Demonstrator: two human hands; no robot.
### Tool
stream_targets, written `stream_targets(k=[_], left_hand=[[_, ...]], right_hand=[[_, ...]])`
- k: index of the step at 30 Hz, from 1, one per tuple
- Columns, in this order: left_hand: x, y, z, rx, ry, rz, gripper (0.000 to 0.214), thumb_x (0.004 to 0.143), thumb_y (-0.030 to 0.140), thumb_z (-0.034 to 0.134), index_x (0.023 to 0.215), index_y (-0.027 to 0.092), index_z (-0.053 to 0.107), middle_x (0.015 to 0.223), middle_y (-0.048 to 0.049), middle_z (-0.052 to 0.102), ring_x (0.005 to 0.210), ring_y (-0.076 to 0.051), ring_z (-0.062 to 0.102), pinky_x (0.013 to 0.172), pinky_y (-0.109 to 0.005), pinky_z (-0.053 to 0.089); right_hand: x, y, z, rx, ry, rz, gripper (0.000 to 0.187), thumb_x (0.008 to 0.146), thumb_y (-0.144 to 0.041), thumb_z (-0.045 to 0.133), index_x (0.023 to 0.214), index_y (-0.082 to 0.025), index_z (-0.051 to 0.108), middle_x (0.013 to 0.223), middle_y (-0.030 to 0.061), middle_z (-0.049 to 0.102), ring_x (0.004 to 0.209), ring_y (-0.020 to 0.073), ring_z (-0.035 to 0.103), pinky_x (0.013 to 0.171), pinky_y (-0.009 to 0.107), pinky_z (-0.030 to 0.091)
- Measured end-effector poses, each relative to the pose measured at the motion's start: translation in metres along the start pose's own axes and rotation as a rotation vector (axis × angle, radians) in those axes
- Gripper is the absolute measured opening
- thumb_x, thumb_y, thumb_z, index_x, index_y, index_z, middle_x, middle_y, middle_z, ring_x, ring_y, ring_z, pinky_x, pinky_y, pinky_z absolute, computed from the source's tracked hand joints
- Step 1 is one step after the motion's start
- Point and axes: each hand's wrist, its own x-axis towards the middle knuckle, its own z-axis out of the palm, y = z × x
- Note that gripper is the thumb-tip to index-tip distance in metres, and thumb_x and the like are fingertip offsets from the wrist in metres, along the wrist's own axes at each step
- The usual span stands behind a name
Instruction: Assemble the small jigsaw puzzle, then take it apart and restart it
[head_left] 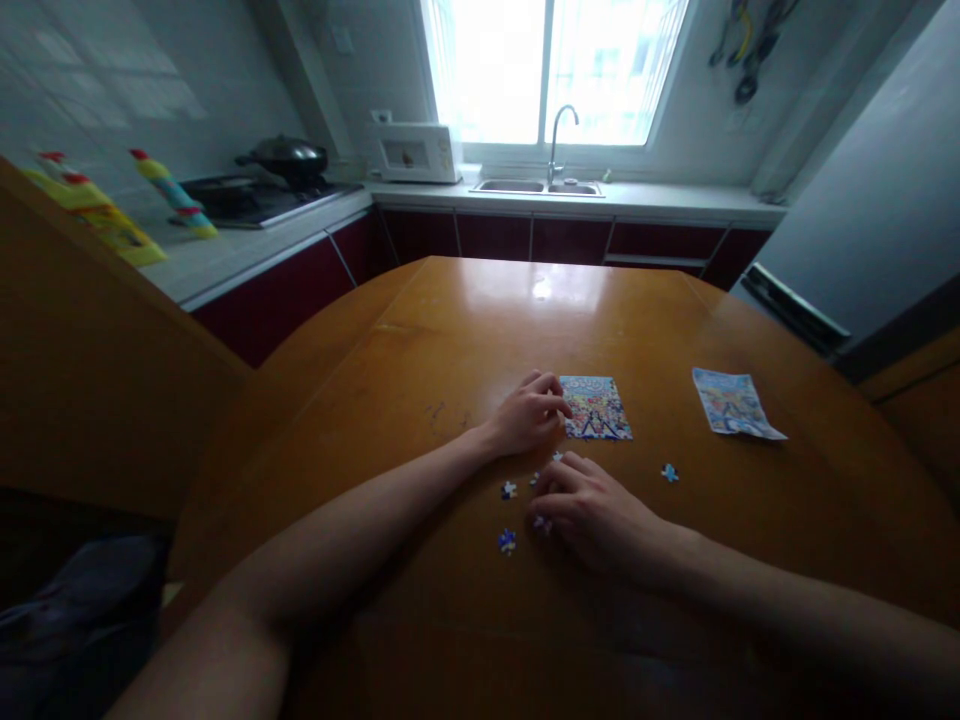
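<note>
A partly assembled jigsaw puzzle [598, 410] with a colourful picture lies flat on the wooden table. My left hand [529, 412] rests at its left edge, fingers apart and bent, fingertips touching the border. Closer to me, my right hand [589, 507] is curled low over the tabletop, with a purplish puzzle piece [541, 524] at its fingertips. Loose pieces lie around it: a blue puzzle piece [507, 541], a pale and dark puzzle piece [509, 490], and small ones partly hidden by the right hand. A light-blue puzzle piece [670, 473] sits off to the right.
A creased picture sheet [735, 404] lies on the right of the round-ended wooden table [420, 340]. Beyond are a counter with a sink [510, 187], a microwave [414, 153], and a stove with a wok [289, 157]. Cleaning bottles [172, 193] stand at the left.
</note>
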Motion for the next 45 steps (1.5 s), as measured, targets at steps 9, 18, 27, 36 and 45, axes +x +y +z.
stream_targets(k=[9, 18, 27, 36, 45], left_hand=[[0.000, 0.001, -0.001, 0.008, -0.020, -0.022, 0.026, 0.085, 0.007, 0.057, 0.089, 0.022, 0.077, 0.096, -0.0044, 0.058, 0.100, -0.020, 0.050, 0.094, -0.036, 0.048], [0.001, 0.003, -0.002, 0.014, -0.040, -0.032, 0.026, 0.084, 0.008, 0.055, 0.089, 0.023, 0.077, 0.096, -0.0047, 0.058, 0.100, -0.020, 0.050, 0.095, -0.038, 0.048], [0.001, 0.005, -0.005, 0.006, -0.038, -0.024, 0.026, 0.086, 0.007, 0.055, 0.089, 0.021, 0.077, 0.096, -0.0056, 0.058, 0.099, -0.020, 0.050, 0.094, -0.036, 0.048], [0.002, 0.002, -0.005, 0.008, -0.071, -0.033, 0.025, 0.087, 0.010, 0.056, 0.092, 0.023, 0.076, 0.098, -0.0054, 0.058, 0.099, -0.020, 0.050, 0.091, -0.037, 0.047], [0.003, 0.003, -0.007, -0.027, -0.076, -0.029, 0.023, 0.087, 0.011, 0.055, 0.090, 0.022, 0.075, 0.096, -0.0058, 0.057, 0.097, -0.021, 0.050, 0.089, -0.037, 0.046]], right_hand=[[-0.008, 0.003, 0.005, 0.047, 0.022, 0.099, 0.008, 0.089, -0.023, 0.067, 0.094, -0.021, 0.073, 0.099, 0.0065, 0.064, 0.097, 0.0226, 0.051, 0.087, 0.039, 0.045], [-0.007, 0.007, 0.007, 0.058, 0.021, 0.068, 0.012, 0.091, -0.019, 0.063, 0.094, -0.023, 0.074, 0.098, 0.0055, 0.065, 0.096, 0.0218, 0.052, 0.087, 0.038, 0.044], [-0.002, 0.014, -0.001, 0.044, 0.085, 0.011, 0.006, 0.087, -0.019, 0.067, 0.084, -0.020, 0.071, 0.093, 0.0051, 0.065, 0.093, 0.0211, 0.054, 0.085, 0.037, 0.047], [-0.019, 0.083, -0.057, 0.002, 0.388, 0.015, 0.009, 0.090, -0.024, 0.064, 0.093, -0.025, 0.073, 0.093, 0.0057, 0.067, 0.096, 0.0230, 0.058, 0.083, 0.041, 0.050], [-0.051, 0.129, -0.069, -0.097, 0.400, 0.106, 0.009, 0.091, -0.027, 0.065, 0.092, -0.024, 0.073, 0.094, 0.0073, 0.066, 0.092, 0.0241, 0.057, 0.080, 0.041, 0.048]])
